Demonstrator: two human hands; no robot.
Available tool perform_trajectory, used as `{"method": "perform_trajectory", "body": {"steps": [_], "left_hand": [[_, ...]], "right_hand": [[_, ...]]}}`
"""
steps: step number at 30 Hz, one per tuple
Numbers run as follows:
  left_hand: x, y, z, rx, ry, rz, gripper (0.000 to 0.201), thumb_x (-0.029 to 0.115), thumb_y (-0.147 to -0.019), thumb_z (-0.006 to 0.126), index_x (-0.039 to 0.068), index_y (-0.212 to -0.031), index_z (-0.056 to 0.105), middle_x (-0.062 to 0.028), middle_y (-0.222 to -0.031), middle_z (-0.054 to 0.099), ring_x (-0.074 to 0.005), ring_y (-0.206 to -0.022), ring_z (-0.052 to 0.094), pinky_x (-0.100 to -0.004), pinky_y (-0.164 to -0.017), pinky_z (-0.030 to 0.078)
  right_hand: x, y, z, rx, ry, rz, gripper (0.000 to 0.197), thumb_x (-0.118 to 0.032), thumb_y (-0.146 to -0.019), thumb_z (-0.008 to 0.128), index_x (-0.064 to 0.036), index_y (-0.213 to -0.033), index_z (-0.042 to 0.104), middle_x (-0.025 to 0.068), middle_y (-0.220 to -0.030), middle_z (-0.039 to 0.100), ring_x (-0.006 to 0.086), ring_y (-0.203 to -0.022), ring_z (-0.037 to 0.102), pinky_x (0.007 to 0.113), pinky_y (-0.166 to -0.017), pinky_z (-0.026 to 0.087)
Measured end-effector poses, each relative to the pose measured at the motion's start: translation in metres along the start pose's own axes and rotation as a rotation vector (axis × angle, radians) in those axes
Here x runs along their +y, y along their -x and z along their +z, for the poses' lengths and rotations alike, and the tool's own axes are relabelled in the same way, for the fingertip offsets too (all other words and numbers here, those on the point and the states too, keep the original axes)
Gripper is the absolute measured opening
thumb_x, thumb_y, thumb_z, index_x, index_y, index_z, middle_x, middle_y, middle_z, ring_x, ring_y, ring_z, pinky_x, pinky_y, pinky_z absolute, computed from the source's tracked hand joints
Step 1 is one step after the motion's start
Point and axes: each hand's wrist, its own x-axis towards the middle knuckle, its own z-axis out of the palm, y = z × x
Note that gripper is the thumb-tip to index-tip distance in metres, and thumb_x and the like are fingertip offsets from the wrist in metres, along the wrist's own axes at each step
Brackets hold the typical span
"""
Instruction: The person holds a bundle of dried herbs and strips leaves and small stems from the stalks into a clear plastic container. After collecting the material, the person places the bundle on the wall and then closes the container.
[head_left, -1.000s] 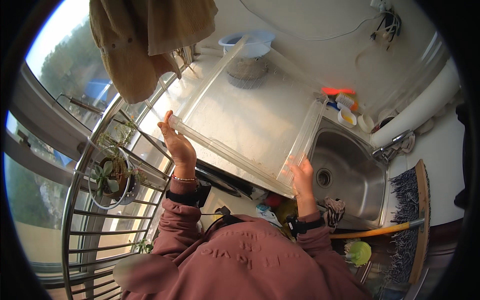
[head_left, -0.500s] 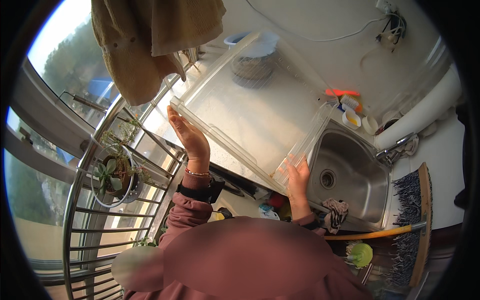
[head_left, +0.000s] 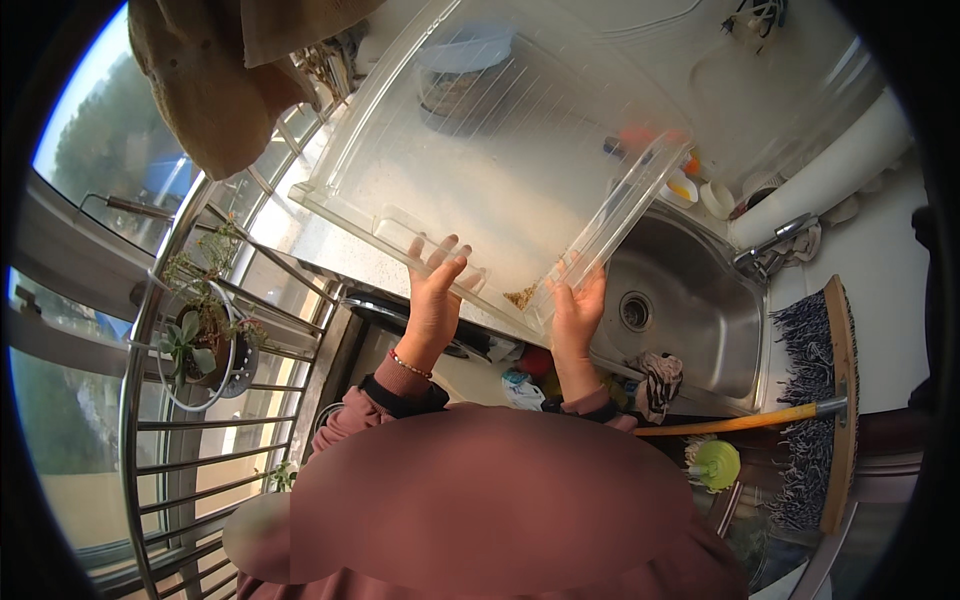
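I hold a large clear plastic drawer (head_left: 470, 190) tilted in front of me, its near right corner lowest. Brown crumbs (head_left: 520, 297) lie in that corner. My left hand (head_left: 435, 305) is closed on the near edge by a moulded recess, its fingers showing through the plastic. At the right side near the low corner, my right hand (head_left: 577, 315) grips the wall, thumb on the near face and fingers behind.
A steel sink (head_left: 690, 310) is right of the drawer, with a tap (head_left: 780, 245) behind it. A striped cloth (head_left: 658, 385) hangs at its front. A mop (head_left: 815, 400) stands right. Potted plants (head_left: 205, 345) sit by the left railing (head_left: 135, 400). Brown cloths (head_left: 190, 90) hang upper left.
My left hand has moved from the far left corner to the middle of the near edge and now grips it. The drawer tilts more, and more crumbs show in its low corner.
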Motion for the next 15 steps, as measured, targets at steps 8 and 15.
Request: {"method": "perform_trajectory", "body": {"steps": [8, 15], "left_hand": [[0.023, -0.006, -0.012, -0.035, 0.059, 0.115, 0.049, -0.004, -0.075, 0.048, 0.003, -0.122, 0.037, -0.0178, -0.149, 0.028, -0.0402, -0.139, 0.031, -0.0636, -0.103, 0.042], [0.009, -0.012, 0.002, -0.053, 0.158, 0.024, 0.041, -0.006, -0.071, 0.044, 0.008, -0.11, 0.038, -0.0176, -0.153, 0.022, -0.0411, -0.142, 0.025, -0.0655, -0.104, 0.039]], "right_hand": [[-0.042, -0.018, -0.016, -0.022, -0.024, 0.121, 0.078, -0.036, -0.099, 0.057, -0.0014, -0.152, 0.012, 0.0204, -0.153, 0.026, 0.0274, -0.14, 0.031, 0.042, -0.115, 0.027], [-0.056, -0.05, 0.007, 0.012, 0.09, 0.169, 0.083, -0.059, -0.097, 0.046, -0.005, -0.153, 0.016, 0.0191, -0.156, 0.022, 0.0292, -0.145, 0.023, 0.045, -0.119, 0.017]]}}
